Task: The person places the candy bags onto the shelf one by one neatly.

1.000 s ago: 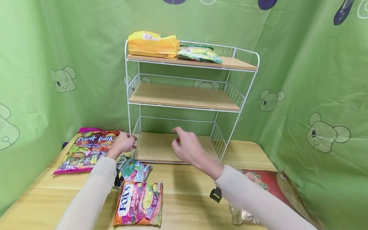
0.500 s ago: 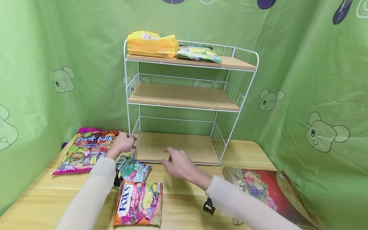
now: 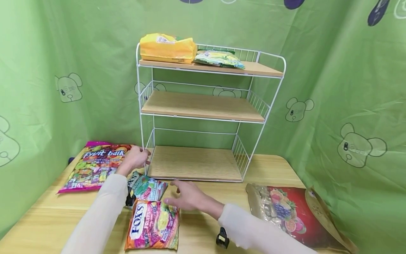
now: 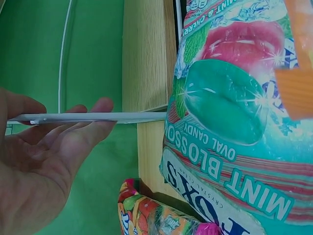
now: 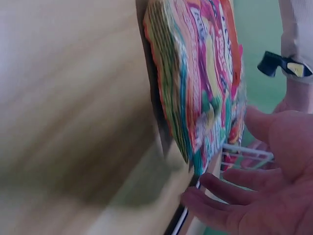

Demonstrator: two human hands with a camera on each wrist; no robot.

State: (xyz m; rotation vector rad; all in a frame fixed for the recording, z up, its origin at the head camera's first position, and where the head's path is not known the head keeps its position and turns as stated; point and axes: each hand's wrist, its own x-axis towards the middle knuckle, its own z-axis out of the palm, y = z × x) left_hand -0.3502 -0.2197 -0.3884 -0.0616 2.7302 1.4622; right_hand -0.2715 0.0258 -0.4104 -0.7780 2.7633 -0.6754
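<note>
My left hand [image 3: 136,158] grips the left front post of a white wire rack [image 3: 141,130]; the left wrist view shows thumb and fingers on either side of the post [image 4: 137,116]. Under that forearm lies a teal Fox's mint blossom candy bag [image 3: 150,188]. An orange and pink Fox's fruits candy bag [image 3: 155,227] lies in front of it, partly overlapping it. My right hand [image 3: 189,197] hovers at the fruits bag's upper right corner, thumb and fingers spread apart. In the right wrist view nothing is between these fingers [image 5: 220,205].
The rack has three wooden shelves. A yellow bag [image 3: 168,49] and a green-white bag [image 3: 219,59] lie on the top one. A Fyvit baik candy bag [image 3: 95,167] lies at the left, a large red and gold bag [image 3: 295,215] at the right. Green cloth walls surround the table.
My right hand has come down and left from in front of the lowest shelf to the Fox's candy bags. My left hand has stayed on the rack post.
</note>
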